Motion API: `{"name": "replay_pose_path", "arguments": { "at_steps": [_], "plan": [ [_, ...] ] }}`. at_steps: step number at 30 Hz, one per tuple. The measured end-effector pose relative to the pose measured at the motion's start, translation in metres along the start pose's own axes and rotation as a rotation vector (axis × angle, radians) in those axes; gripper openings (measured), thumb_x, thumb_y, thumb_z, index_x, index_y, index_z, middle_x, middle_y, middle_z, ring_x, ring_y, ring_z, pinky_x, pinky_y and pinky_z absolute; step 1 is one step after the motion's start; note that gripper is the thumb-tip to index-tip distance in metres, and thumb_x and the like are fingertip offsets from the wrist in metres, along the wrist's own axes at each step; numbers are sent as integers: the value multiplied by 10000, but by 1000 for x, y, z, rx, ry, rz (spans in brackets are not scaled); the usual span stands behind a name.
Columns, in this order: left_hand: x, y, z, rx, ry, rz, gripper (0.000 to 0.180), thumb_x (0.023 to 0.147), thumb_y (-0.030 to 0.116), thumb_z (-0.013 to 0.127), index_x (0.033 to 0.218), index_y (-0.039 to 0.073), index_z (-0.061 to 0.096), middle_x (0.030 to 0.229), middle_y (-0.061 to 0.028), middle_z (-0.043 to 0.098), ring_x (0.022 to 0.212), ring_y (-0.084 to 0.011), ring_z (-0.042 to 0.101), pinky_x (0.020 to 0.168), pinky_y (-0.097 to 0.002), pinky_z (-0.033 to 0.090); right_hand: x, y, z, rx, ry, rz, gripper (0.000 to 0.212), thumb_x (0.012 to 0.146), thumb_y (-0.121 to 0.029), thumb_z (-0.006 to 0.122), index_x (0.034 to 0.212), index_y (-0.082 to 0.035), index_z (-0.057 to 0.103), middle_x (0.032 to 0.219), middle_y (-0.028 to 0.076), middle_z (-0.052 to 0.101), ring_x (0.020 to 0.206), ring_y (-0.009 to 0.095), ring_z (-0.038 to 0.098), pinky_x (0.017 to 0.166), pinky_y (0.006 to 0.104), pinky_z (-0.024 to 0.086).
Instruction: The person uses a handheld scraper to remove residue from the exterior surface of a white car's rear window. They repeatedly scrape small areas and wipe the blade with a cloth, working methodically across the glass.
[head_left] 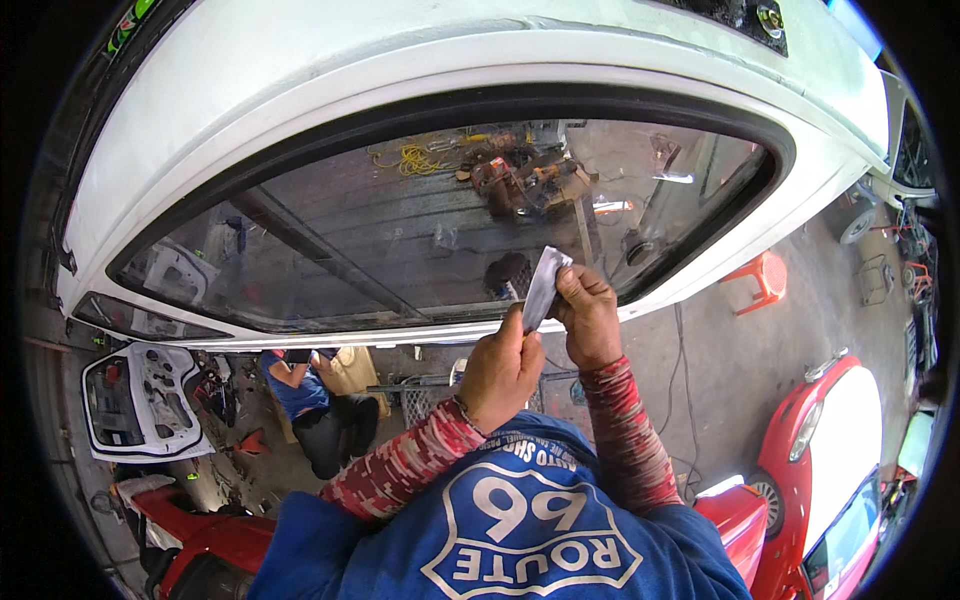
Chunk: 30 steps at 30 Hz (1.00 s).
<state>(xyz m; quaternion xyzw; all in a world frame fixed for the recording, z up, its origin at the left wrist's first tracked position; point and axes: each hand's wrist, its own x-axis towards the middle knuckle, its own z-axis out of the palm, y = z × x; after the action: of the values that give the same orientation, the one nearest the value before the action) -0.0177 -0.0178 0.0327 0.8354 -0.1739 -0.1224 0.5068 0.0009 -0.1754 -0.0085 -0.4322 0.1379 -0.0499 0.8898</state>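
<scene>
Beside window (380,220) of white vehicle (400,50), left hand (503,368) and right hand (590,315) both pinching flat gray strip (545,288); prep stage imo, using it on vehicle still left.

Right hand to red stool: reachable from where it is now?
Probably not. The stool stands on the floor, well off to the right and apparently far below the right hand, whose grip is also taken up by the strip.
</scene>
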Motion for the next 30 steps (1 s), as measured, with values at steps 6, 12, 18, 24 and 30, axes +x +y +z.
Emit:
{"name": "replay_pose_path", "arguments": {
  "at_steps": [6,12,18,24,30],
  "plan": [
    [2,0,-1,76,10,92,369,995,158,559,1279,-58,469,704,-253,641,671,-453,666,563,-526,485,-2,-4,0,32,-9,-79,218,1019,-229,673,980,-17,702,849,33,688,741,137,666,691,304,562],
    [3,0,1,-35,-17,-75,372,994,174,566,1260,-69,474,705,-265,638,675,-455,672,561,-519,492,-2,-5,0,-3,27,-10,225,1018,-237,675,971,-19,701,834,28,690,710,130,654,657,281,542],
    [2,3,3,84,82,144,233,1029,167,537,1143,-30,484,630,-171,619,529,-304,666,486,-402,470,-1,-7,0,-129,69,22,223,1017,-232,676,984,-14,710,828,30,690,700,125,653,655,282,546],
    [3,7,1,36,32,141,235,993,167,555,1115,-22,488,713,-283,626,700,-486,650,582,-539,485,-1,-9,-1,39,-27,-129,211,1035,-217,647,974,-24,708,846,26,697,697,125,648,648,281,538],
    [1,5,-2,81,76,95,237,993,158,554,1130,-23,489,719,-267,632,701,-485,646,580,-544,474,-2,-6,3,-60,28,18,215,1022,-235,668,999,-24,702,871,40,709,708,139,662,673,303,559]
  ]
}}
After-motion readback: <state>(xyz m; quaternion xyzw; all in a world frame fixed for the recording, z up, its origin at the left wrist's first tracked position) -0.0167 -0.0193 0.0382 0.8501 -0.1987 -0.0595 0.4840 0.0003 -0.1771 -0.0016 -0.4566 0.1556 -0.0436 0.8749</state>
